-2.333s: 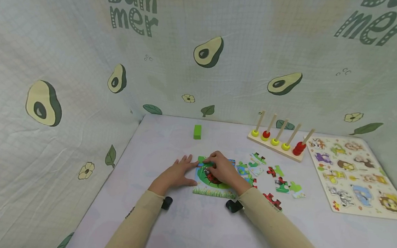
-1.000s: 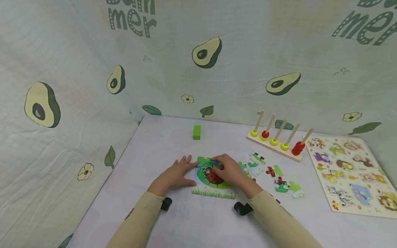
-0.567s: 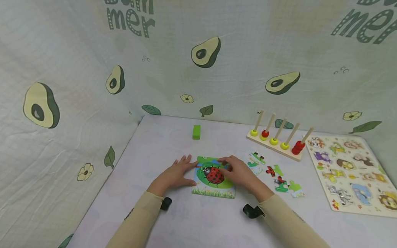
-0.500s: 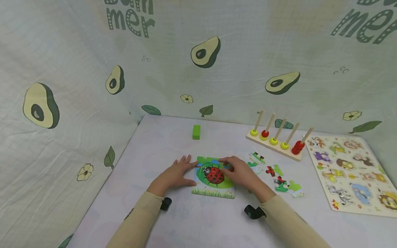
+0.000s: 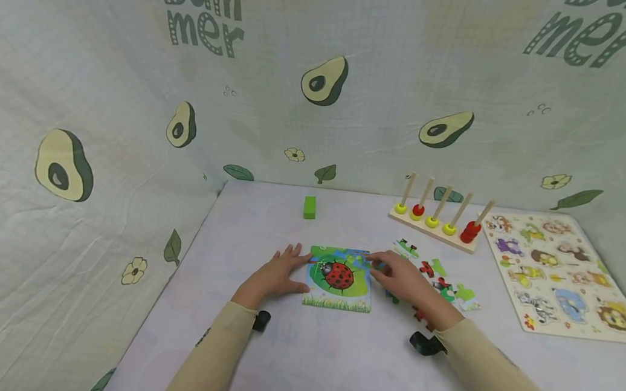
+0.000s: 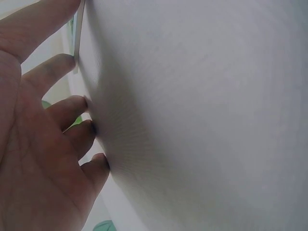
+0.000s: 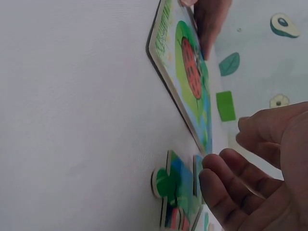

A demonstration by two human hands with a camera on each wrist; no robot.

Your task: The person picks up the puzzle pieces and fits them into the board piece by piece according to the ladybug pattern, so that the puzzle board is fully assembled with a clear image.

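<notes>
A square ladybug puzzle board lies flat on the table in the head view. At its left edge rests my left hand, fingers spread, thumb and index touching the edge. My right hand hovers just off the board's right edge. In the right wrist view its thumb and loosely bent fingers stand apart, with nothing visible between them. Below those fingers lie puzzle pieces in blue, green and red. More loose pieces are scattered to the right; the right hand and wrist partly hide some.
Behind the board stands a green block. A wooden peg stacker with red and yellow beads is at the back right. Beside it lies an animal puzzle board. Avocado-printed cloth borders the table behind and at the left.
My right hand has moved rightward off the ladybug board, uncovering its upper right part, and now covers some loose pieces. The left hand has stayed at the left edge.
</notes>
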